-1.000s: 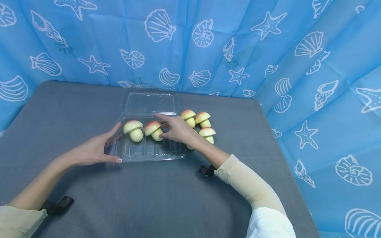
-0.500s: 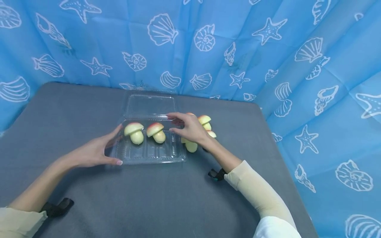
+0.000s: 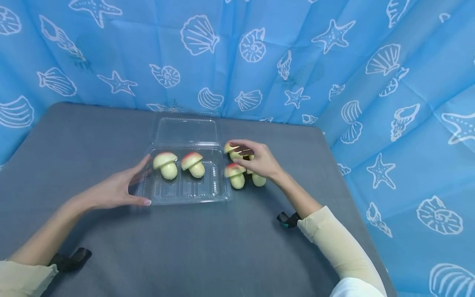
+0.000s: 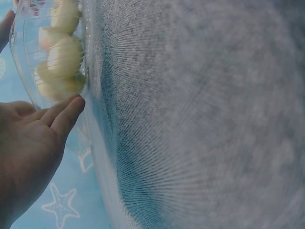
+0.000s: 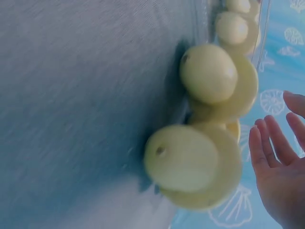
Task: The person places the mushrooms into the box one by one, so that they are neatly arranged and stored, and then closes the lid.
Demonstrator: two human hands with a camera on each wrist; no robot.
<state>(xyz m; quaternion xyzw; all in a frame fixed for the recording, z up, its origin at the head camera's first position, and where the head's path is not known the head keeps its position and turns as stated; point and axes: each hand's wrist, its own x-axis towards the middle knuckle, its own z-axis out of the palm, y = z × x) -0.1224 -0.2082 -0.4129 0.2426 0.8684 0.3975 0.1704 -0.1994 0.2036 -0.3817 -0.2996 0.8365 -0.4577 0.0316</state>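
Observation:
Two mushroom-shaped pieces, pale yellow-green with red-tinged caps, lie side by side in a clear plastic box: the left mushroom piece (image 3: 165, 166) and the right mushroom piece (image 3: 193, 164). My left hand (image 3: 113, 190) rests at the box's left end, thumb and fingers spread and fairly straight along its rim (image 3: 189, 202). Several more such pieces sit grouped on the table right of the box, among them a front mushroom piece (image 3: 236, 176). Over this group hovers my right hand (image 3: 262, 161), fingers apart and holding nothing, partly hiding the pieces behind it.
The box's transparent lid (image 3: 187, 130) lies folded back behind it, toward the curtain. A grey cloth covers the table (image 3: 178, 247). Blue curtain (image 3: 230, 53) with white shell prints hangs along the back and right sides.
My right hand has let go of the right mushroom piece in the box and moved right, over the group outside. My left hand has stayed at the box's left end.

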